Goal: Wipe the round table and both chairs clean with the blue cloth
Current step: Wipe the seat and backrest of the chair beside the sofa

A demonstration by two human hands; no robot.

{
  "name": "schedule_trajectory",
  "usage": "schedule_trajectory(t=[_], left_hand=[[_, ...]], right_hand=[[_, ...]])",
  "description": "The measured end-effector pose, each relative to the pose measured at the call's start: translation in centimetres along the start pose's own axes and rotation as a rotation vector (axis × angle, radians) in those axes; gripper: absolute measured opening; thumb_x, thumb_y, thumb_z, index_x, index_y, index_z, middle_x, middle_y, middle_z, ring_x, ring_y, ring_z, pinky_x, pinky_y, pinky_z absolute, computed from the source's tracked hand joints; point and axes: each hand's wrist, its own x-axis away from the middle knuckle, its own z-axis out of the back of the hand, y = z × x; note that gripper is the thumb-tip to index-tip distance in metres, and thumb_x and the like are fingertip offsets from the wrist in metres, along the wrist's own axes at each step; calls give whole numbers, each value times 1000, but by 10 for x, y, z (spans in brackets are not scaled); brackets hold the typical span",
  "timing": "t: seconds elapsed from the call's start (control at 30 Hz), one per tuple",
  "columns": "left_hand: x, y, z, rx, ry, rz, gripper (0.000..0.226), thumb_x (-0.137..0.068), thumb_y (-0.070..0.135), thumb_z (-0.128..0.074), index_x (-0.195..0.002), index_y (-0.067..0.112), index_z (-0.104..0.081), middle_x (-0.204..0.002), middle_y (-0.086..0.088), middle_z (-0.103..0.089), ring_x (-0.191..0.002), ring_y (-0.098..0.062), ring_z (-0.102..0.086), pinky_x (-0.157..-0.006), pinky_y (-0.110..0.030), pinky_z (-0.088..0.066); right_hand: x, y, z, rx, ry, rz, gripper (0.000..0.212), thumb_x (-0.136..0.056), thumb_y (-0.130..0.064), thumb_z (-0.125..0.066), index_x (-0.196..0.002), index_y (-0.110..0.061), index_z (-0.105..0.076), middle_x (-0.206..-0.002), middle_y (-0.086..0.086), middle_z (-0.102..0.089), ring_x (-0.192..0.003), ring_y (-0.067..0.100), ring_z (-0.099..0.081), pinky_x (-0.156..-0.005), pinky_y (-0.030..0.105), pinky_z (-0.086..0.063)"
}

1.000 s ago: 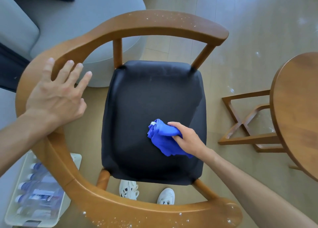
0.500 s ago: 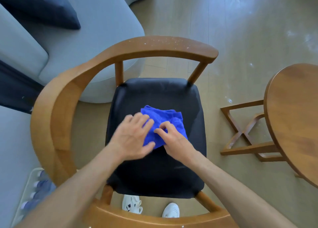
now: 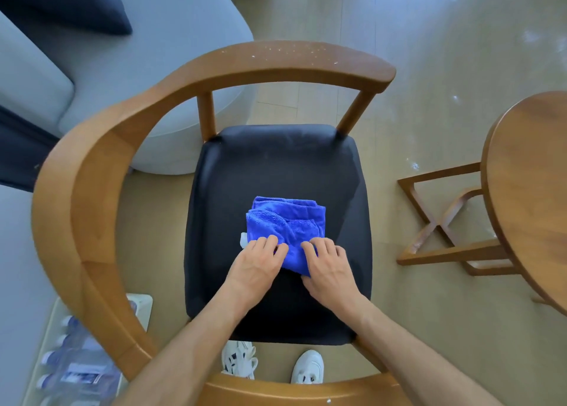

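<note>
Grey sofa (image 3: 153, 68) on wooden floor (image 3: 429, 37)

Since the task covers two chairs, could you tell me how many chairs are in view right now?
1: the wooden armchair directly below, blue cloth on its black seat. The second chair is out of view.

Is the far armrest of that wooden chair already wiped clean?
No, the far armrest of the wooden chair is speckled with white flecks, while the blue cloth lies on the black seat under both hands.

Both hands, left hand (image 3: 256, 267) and right hand (image 3: 329, 270), on blue cloth (image 3: 283, 224) atop chair seat (image 3: 276, 166)
</note>
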Motion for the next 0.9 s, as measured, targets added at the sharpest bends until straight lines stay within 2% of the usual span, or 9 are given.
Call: schedule_trajectory(t=[0.13, 0.23, 0.3, 0.47, 0.53, 0.63, 0.73, 0.8, 0.9], left_hand=[[11, -4, 3, 114, -143, -2, 35, -48, 3, -80, -79, 13, -66, -68, 0, -58, -57, -17, -54, -52, -26, -48], [17, -19, 5, 305, -445, 59, 18, -86, 13, -50, -104, 16, -50, -93, 1, -56, -87, -22, -55, -75, -27, -43], [12, -28, 10, 459, -565, 139, 10, -87, 16, -42, -97, 18, -45, -93, 0, -56, -87, -25, -55, -74, -33, -43], [-27, -46, 8, 399, -324, 360, 23, -93, 15, -40, -114, 17, -50, -108, -4, -55, -98, -24, -53, -83, -35, -44], [-40, -50, 0, 310, -205, 427, 33, -97, 21, -40, -130, 16, -45, -120, -5, -51, -108, -24, -49, -92, -37, -42], [-40, -54, -8, 278, -107, 501, 39, -98, 21, -42, -136, 14, -41, -128, -6, -47, -113, -25, -47, -92, -37, -40], [-28, -64, -13, 271, -127, 571, 39, -96, 13, -40, -135, 13, -41, -131, -5, -46, -115, -25, -45, -91, -36, -38], [-18, -73, -18, 284, -182, 634, 42, -96, 11, -39, -137, 13, -40, -135, -5, -44, -120, -26, -43, -94, -36, -38], [-5, -86, -24, 268, -229, 665, 45, -96, 13, -39, -141, 12, -38, -146, -4, -36, -131, -25, -35, -102, -37, -35]], right_hand=[[1, 4, 1, -42, -22, 107, 19, -67, -2, -65, -83, -11, -60, -73, 3, -54, -65, 23, -52, -70, 31, -50], [-8, 14, 14, -245, -393, 153, 16, -81, -13, -51, -96, -10, -55, -88, 5, -55, -81, 26, -53, -72, 33, -43], [-18, 23, 23, -374, -570, 84, 22, -83, -18, -50, -104, -14, -56, -94, 1, -59, -86, 23, -54, -73, 32, -43], [-50, 26, 31, -366, -207, -161, 38, -94, -25, -49, -132, -21, -46, -118, 0, -60, -104, 21, -57, -87, 33, -44], [-55, 20, 28, -85, -13, -132, 39, -94, -24, -51, -133, -17, -48, -127, 3, -54, -109, 26, -52, -87, 36, -41], [-56, 12, 24, -102, 242, 85, 36, -80, -12, -63, -116, -13, -63, -121, 10, -59, -107, 33, -56, -80, 44, -48], [-55, 6, 11, -57, -16, 367, 54, -81, -27, -66, -133, -27, -52, -147, 12, -40, -133, 39, -37, -105, 57, -33], [-55, 4, -2, 61, -258, 327, 71, -85, -42, -61, -147, -39, -26, -159, 10, -15, -140, 36, -22, -110, 56, -21], [-60, -4, -12, 179, -194, 218, 69, -83, -48, -60, -144, -42, -30, -142, 12, -40, -113, 34, -47, -89, 45, -41]])
